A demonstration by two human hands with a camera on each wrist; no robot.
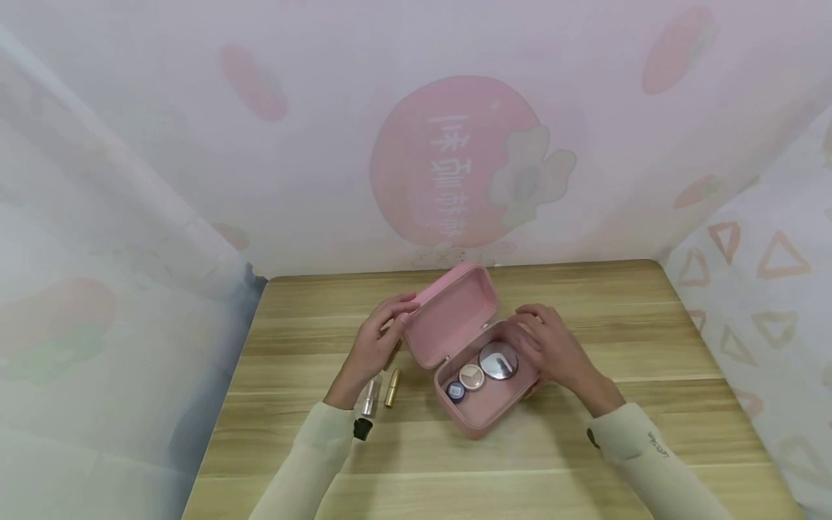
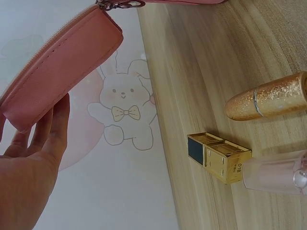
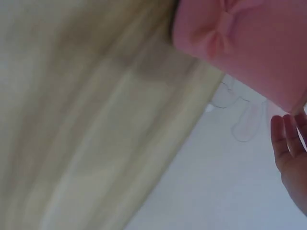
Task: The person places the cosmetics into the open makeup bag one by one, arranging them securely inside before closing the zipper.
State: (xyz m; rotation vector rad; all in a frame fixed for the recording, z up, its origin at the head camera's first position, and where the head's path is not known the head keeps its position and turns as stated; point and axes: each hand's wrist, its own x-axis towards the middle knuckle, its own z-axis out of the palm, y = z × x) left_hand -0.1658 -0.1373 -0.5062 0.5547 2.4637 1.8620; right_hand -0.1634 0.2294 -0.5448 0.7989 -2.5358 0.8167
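Observation:
A pink zip makeup case [image 1: 477, 426] stands on the table with its lid [image 1: 455, 314] raised. My left hand [image 1: 372, 345] holds the lid's left end, its fingers behind the lid [image 2: 62, 69] in the left wrist view. The case's right end is gripped by my right hand [image 1: 560, 350]; the right wrist view shows fingertips at a corner of the case [image 3: 259, 52]. Inside lie a round shiny silver compact [image 1: 499, 361], a smaller round compact [image 1: 471, 376] with a sectioned pale face and a small dark-rimmed round pot [image 1: 456, 391]. The right thumb is mostly hidden.
Left of the case lie a gold glittery lipstick tube [image 2: 268, 98], a clear pinkish tube [image 2: 271, 173] and a squared gold tube [image 2: 220, 158] with a dark end. The wooden table [image 1: 273, 433] meets printed white curtains [image 1: 325, 144] at its back and sides.

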